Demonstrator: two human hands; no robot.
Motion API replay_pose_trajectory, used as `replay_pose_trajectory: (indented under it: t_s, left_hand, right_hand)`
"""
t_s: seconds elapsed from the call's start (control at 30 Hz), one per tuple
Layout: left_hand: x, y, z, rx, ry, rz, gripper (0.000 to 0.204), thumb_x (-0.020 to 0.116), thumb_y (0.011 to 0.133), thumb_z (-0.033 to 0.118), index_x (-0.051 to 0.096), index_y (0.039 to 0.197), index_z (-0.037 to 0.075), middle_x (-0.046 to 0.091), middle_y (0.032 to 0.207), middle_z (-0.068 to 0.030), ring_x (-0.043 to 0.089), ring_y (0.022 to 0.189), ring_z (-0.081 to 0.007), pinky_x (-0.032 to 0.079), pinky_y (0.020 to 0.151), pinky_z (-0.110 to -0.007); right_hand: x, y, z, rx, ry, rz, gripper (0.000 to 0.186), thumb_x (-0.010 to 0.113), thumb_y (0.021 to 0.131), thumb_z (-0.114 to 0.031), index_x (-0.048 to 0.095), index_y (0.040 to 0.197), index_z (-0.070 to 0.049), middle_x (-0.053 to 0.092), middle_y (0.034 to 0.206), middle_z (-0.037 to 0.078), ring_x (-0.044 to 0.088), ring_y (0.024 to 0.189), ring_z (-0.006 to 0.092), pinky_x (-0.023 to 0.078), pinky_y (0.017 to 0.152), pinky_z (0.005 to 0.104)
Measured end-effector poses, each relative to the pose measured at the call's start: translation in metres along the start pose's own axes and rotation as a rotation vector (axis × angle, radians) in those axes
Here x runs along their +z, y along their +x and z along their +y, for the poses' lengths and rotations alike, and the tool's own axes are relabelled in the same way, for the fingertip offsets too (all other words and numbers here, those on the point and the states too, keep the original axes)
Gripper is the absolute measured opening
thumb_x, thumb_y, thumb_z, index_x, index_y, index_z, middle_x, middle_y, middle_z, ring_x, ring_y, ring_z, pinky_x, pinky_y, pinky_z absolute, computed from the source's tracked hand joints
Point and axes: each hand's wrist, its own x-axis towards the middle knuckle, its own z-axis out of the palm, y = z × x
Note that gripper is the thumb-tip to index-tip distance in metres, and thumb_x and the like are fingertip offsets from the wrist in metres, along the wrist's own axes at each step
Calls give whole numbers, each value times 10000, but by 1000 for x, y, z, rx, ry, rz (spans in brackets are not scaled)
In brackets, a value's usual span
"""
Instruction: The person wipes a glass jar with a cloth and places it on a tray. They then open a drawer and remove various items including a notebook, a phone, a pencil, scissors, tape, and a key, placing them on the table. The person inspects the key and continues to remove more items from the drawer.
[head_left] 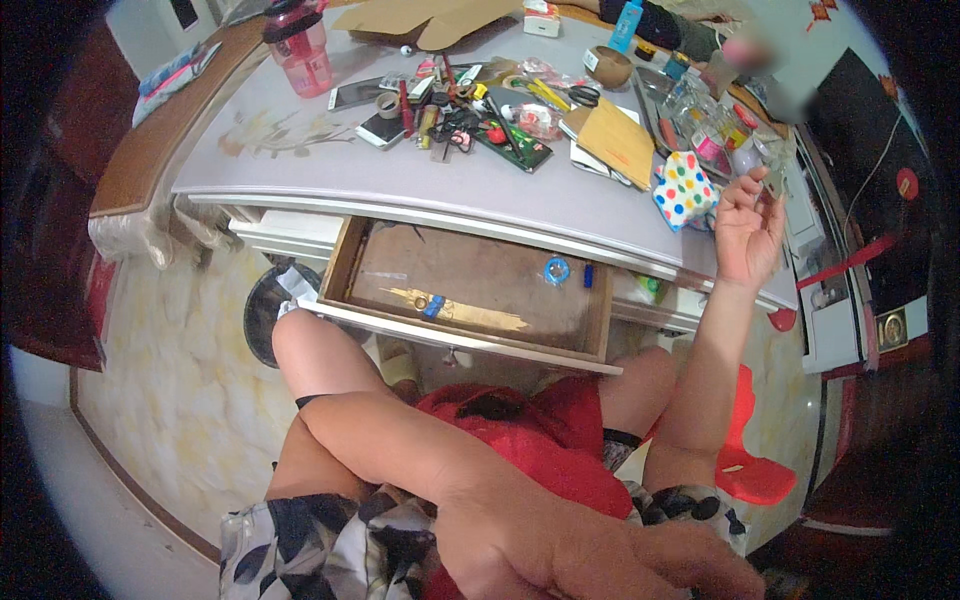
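My left hand [590, 550] crosses low in front of me, close to the camera, fingers reaching rightward and partly cut off by the lower edge; no object shows in it. My right hand [752, 220] is raised at the table's right front, palm up, fingers loosely bent and empty, beside a polka-dot cloth item [686, 188] and clear containers [708, 125]. Before me a drawer [420, 258] stands pulled out, holding a yellowish strip [480, 314], a small blue-and-metal item [432, 305], a blue ring-shaped item [556, 270] and a dark blue piece [588, 276].
The table [260, 170] carries cardboard [430, 20], a pink jug [300, 55], a phone [380, 130], envelopes [615, 140], a bowl [607, 68] and jumbled small items. Another person [680, 35] is beyond it. A black bin [265, 330] stands left below; red plastic [750, 470] lies right.
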Motion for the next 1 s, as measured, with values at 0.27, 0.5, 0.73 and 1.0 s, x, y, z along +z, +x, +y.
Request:
replay_pose_trajectory:
  t_s: [0.27,0.5,0.73,1.0]
  left_hand:
    - [3,-7,-7,19,-144,-3,467,357,955,372,561,1183,18,307,1323,-234,381,1154,-351,354,936,-445]
    - [2,-14,-6,32,-175,3,471,370,948,375,559,1163,1,303,1318,-246,388,1134,-354,353,931,-437]
    - [13,-13,-5,39,-227,59,559,329,949,419,481,1233,-38,288,1328,-233,369,1142,-336,332,936,-414]
    - [22,-14,-4,147,-250,150,611,292,945,469,466,1264,-22,300,1322,-212,355,1165,-325,328,935,-405]
  right_hand:
    - [24,-1,-32,-218,-58,-276,373,565,848,-168,438,1135,32,505,1083,136,458,850,193,402,699,294]
    - [58,-7,-63,-450,-300,-320,337,573,840,-141,425,1084,38,472,1023,125,445,815,189,385,682,296]
    - [54,-7,-75,-507,-416,-287,326,621,808,-152,474,1019,49,484,943,111,451,787,180,375,673,284]
    - [38,-3,-69,-586,-508,-226,260,634,809,-127,517,994,13,553,928,121,485,786,194,391,641,291]
